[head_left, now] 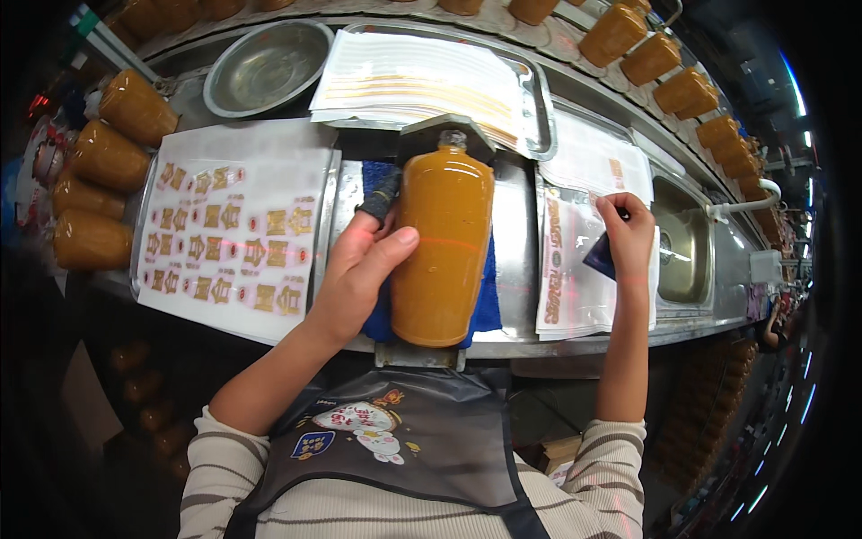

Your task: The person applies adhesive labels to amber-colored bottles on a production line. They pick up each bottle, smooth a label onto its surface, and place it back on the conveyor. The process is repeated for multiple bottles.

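A glossy amber-brown bottle lies on a blue cloth, its neck toward a metal stand at the far end. My left hand grips the bottle's left side, thumb on top; one finger wears a dark wrap. To the right, my right hand is closed, thumb and fingertips pinched at a clear decal sheet printed with reddish-brown characters. A dark blue flat piece sticks out from under this hand, seemingly held in it. Whether the fingertips have caught a decal is too small to tell.
At left lies a sheet of gold-and-red decals, with brown bottles beyond it. A steel bowl and a tray of stacked paper stand at the back. Far right are a sink and a white faucet.
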A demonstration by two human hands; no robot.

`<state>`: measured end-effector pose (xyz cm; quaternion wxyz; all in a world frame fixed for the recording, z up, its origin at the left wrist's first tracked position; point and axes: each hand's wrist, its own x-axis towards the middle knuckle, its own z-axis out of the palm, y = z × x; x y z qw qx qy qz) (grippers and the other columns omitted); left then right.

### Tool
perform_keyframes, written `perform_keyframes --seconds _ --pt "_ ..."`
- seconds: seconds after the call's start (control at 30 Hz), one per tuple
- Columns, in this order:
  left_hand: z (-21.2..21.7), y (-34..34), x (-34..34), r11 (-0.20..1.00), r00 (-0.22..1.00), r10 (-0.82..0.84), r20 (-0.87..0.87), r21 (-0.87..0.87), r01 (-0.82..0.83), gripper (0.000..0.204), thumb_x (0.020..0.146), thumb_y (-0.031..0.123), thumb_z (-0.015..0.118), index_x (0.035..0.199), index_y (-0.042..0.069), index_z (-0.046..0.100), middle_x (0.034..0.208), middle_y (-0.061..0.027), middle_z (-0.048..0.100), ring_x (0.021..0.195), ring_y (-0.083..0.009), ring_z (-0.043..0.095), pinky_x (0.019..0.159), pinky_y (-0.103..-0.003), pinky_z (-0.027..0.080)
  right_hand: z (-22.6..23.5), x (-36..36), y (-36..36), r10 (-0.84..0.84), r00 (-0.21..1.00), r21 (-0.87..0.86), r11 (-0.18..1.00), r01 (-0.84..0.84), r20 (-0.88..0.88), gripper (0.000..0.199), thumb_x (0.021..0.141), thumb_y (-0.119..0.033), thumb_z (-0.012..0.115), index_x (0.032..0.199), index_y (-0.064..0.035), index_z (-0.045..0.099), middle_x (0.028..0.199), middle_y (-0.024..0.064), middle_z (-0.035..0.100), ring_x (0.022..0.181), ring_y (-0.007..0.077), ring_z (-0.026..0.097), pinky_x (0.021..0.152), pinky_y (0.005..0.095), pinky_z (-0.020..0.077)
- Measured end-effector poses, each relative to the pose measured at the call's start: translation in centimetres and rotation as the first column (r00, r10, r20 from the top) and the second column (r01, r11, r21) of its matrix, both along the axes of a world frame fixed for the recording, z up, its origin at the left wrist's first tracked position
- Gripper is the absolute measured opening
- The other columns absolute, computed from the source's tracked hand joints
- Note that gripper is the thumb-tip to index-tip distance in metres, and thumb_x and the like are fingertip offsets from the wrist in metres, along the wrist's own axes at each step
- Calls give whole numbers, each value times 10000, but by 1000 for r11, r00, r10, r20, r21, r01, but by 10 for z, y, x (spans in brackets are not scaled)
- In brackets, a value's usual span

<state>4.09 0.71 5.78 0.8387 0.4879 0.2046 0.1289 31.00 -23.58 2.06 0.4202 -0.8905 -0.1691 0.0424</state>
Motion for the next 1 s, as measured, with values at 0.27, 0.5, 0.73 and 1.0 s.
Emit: perform_keyframes --seconds 0.27,0.5,0.73,1.0 --pt "-2 2 -1 999 999 6 43 48 -8 534 991 156 606 1415 -80 385 1358 -151 548 1274 -177 528 1058 -309 435 133 -145 57 369 825 504 855 -121 -429 87 854 2 742 897 21 668 812 -1 646 702 36 564 625 163 426" --pt "11 8 -5 995 999 -9 45 -96 13 554 963 156 649 1405 -71 404 1345 -151 552 1255 -195 541 1098 -361 402 75 -148 103 427 772 572 814 -100 -472 117 901 -72 722 944 25 672 820 3 660 702 10 564 608 154 429" --pt "-5 -4 -2 942 998 39 -44 334 -22 593 863 223 786 1254 -83 462 1260 -192 588 1221 -230 567 1094 -394 406 69 -142 106 406 790 557 825 -99 -461 86 897 -56 718 919 11 668 842 -1 659 757 34 580 690 167 461" --pt "-4 -6 -2 942 995 15 -94 336 17 602 864 189 772 1276 -72 419 1293 -192 559 1235 -227 549 1075 -382 421 64 -140 105 412 792 576 812 -95 -450 74 902 -46 706 930 7 662 855 -1 655 759 25 569 676 160 449"
